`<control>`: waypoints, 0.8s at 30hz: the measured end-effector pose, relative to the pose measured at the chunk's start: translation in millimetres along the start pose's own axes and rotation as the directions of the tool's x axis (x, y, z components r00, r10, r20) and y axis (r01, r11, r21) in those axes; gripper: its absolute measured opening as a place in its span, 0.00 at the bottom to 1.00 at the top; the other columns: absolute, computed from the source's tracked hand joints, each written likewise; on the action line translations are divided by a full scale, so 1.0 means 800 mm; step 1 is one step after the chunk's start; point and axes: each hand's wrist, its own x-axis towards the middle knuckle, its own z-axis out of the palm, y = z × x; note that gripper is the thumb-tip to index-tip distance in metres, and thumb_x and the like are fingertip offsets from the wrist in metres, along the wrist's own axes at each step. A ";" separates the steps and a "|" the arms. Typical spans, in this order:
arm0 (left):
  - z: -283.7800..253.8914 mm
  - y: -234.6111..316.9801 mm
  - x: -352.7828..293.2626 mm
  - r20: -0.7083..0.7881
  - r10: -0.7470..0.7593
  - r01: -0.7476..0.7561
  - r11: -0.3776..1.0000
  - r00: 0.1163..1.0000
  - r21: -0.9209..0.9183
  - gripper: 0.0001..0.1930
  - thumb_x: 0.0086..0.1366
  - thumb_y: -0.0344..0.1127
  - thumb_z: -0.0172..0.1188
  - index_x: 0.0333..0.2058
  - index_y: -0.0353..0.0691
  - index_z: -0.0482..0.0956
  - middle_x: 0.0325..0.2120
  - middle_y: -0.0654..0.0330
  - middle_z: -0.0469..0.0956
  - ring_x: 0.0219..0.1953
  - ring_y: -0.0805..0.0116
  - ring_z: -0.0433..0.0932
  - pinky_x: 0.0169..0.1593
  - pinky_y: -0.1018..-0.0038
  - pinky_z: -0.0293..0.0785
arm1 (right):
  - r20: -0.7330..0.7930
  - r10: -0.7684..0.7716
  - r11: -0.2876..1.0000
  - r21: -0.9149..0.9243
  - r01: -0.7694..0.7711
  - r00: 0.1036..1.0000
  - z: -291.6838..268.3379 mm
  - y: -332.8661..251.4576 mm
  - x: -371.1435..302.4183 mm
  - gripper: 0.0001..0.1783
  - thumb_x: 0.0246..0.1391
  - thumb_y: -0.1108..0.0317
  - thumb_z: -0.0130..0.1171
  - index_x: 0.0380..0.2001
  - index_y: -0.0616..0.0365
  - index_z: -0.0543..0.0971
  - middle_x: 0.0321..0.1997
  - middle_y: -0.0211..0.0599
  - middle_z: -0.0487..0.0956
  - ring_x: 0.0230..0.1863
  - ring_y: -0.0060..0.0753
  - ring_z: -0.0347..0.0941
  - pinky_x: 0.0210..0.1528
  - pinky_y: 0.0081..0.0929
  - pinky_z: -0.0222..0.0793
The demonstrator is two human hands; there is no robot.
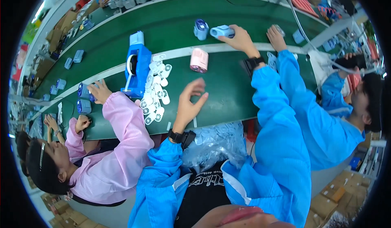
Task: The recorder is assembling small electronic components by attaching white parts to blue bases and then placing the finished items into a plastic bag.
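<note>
1. One green tabletop (228, 89) spans the near side, presumably keeping everything within reach.
2. A clear bag (216, 144) of light-blue parts sits at its near edge, probably for easy access.
3. A blue tape dispenser (141, 71) stands beside loose white pieces (157, 95).
4. The left hand (188, 104) hovers, loosely spread, empty.
5. The right hand (242, 42) is closed around one end of a light-blue housing (222, 31), tipped sideways beyond the pale rail (175, 53), perhaps to steady it.
6. A pink housing (199, 59) rests just inside that rail.
</note>
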 end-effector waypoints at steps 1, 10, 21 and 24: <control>0.005 0.010 0.002 -0.147 0.039 -0.051 0.996 0.988 -0.079 0.26 0.65 0.30 0.73 0.60 0.34 0.77 0.46 0.59 0.87 0.47 0.64 0.86 0.53 0.69 0.81 | 0.085 0.013 0.991 0.130 -0.024 0.996 -0.019 -0.037 -0.034 0.40 0.55 0.44 0.75 0.59 0.66 0.81 0.47 0.52 0.85 0.44 0.47 0.85 0.47 0.40 0.81; 0.010 -0.006 -0.017 0.255 0.094 -0.064 0.990 0.962 -0.124 0.33 0.65 0.32 0.75 0.65 0.35 0.68 0.49 0.49 0.85 0.50 0.60 0.87 0.53 0.68 0.83 | 0.530 0.004 0.952 0.258 -0.166 0.848 -0.068 -0.098 -0.261 0.22 0.68 0.57 0.66 0.52 0.67 0.83 0.42 0.48 0.86 0.34 0.41 0.85 0.37 0.33 0.79; 0.005 -0.011 -0.015 0.167 -0.167 0.224 0.877 0.972 -0.426 0.22 0.70 0.30 0.70 0.54 0.37 0.65 0.46 0.45 0.86 0.44 0.58 0.89 0.42 0.67 0.87 | -0.022 -0.147 0.903 -0.411 0.125 0.989 -0.075 -0.074 -0.370 0.35 0.56 0.56 0.73 0.61 0.66 0.77 0.51 0.49 0.79 0.52 0.53 0.76 0.54 0.45 0.74; 0.016 -0.020 -0.010 0.143 -0.126 0.177 0.880 0.982 -0.441 0.23 0.70 0.31 0.71 0.53 0.36 0.66 0.45 0.47 0.86 0.43 0.58 0.89 0.44 0.66 0.88 | 0.067 -0.287 0.918 -0.265 0.294 0.956 -0.074 -0.108 -0.391 0.31 0.55 0.60 0.74 0.59 0.64 0.79 0.47 0.44 0.80 0.48 0.50 0.77 0.51 0.44 0.75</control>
